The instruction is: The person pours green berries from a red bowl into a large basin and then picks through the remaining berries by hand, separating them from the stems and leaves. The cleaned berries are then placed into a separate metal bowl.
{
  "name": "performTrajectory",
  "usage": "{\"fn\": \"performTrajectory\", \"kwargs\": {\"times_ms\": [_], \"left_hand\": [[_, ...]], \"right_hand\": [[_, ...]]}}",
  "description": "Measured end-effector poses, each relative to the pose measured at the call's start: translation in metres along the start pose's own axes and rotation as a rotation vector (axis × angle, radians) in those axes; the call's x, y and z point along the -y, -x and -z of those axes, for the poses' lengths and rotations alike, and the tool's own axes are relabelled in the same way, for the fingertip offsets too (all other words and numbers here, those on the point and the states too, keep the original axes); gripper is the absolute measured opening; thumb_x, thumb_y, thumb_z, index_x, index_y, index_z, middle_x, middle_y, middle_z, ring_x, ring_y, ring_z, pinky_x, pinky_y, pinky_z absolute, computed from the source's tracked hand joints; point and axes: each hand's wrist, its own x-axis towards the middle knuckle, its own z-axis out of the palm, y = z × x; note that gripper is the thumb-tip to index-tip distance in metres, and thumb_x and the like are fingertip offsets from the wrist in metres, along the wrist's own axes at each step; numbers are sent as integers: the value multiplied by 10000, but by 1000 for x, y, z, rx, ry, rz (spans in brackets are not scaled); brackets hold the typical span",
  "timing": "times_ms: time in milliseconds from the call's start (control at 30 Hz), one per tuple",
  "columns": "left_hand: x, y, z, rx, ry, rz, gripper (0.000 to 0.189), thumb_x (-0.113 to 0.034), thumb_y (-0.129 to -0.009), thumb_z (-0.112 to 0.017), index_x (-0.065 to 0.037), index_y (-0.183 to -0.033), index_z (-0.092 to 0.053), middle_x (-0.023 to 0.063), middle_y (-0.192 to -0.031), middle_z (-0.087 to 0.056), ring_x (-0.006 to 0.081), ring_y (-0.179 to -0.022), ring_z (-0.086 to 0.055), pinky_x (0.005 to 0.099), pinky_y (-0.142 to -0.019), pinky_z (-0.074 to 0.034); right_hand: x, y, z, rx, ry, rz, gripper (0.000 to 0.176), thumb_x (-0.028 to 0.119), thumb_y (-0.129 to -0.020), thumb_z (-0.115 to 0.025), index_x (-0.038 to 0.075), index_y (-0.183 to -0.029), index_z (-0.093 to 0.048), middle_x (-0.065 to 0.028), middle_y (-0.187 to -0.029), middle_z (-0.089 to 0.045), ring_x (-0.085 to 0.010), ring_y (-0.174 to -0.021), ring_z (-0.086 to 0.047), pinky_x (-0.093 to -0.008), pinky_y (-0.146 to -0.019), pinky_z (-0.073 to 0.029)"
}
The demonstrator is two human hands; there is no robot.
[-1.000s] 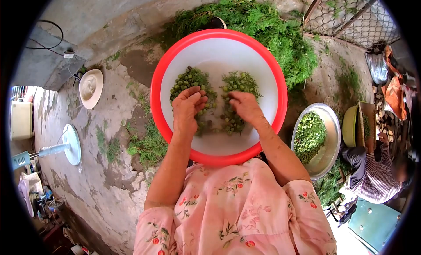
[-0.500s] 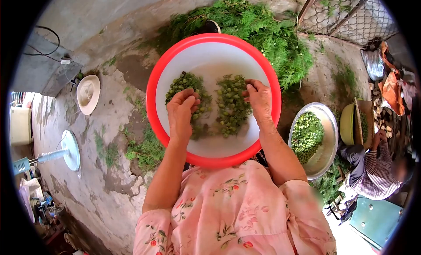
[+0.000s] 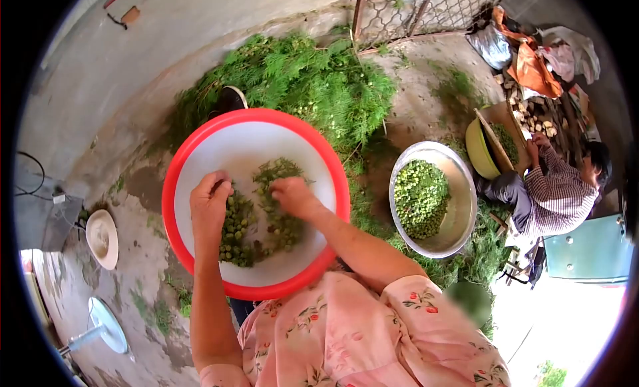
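The red-rimmed basin (image 3: 256,292) has a white inside and holds two loose heaps of small green cones, a near-left heap (image 3: 238,239) and a right heap (image 3: 286,228), with a strip of pale bottom showing between them. To the right of the red-rimmed basin, and apart from it, a metal basin (image 3: 460,204) holds a thick mound of green cones (image 3: 419,200) on its left side, its bare metal showing on the other. Farther right from the red-rimmed basin stands a yellow-green tub (image 3: 478,147); what lies in it cannot be made out. The cones in the red-rimmed basin are round, knobbly and dull green, a few darker, mixed with feathery sprigs; those in the metal basin look brighter and cleaner. Inside the red-rimmed basin's rim, the left hand (image 3: 210,206) is above the near-left heap, thumb and fingertips drawn together, though whether they pinch anything cannot be told. The right hand (image 3: 296,196) bends its fingers down at the right heap; its grip is hidden. Leafy branches (image 3: 299,80) lie beyond the red-rimmed basin.
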Motion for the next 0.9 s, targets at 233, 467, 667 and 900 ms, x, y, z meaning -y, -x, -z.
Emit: {"fn": "performTrajectory", "kwargs": {"times_ms": [233,467,667,900], "left_hand": [[76,1,0,0,-238,57,201,-66,-765,-560,27,-937,-605,114,-780,-627,182,-664,-594,289,-635,-465],[64,5,-3,-51,-127,95,203,-75,-782,-540,29,-945,-603,82,-735,-596,144,-653,-543,271,-629,-437],[52,7,-2,-137,-4,141,199,-71,-804,-539,36,-960,-601,42,-763,-586,124,-675,-531,252,-644,-432],[36,11,17,-272,280,190,196,-57,-839,-551,12,-1012,-614,57,-889,-626,119,-737,-581,230,-677,-459]], "right_hand": [[5,1,-4,-109,202,-205,223,114,-738,-606,58,-954,-606,-216,-960,-593,-378,-879,-577,-440,-798,-474],[-2,-4,28,-475,-17,-157,202,84,-815,-566,31,-1003,-618,-156,-889,-636,-275,-809,-618,-327,-744,-486],[6,-3,33,-266,-208,-247,195,92,-847,-543,21,-1008,-626,-107,-780,-643,-161,-659,-616,-293,-617,-505],[43,2,41,618,-208,-402,184,73,-782,-558,-4,-938,-616,-178,-868,-629,-336,-830,-604,-367,-736,-487]]}}
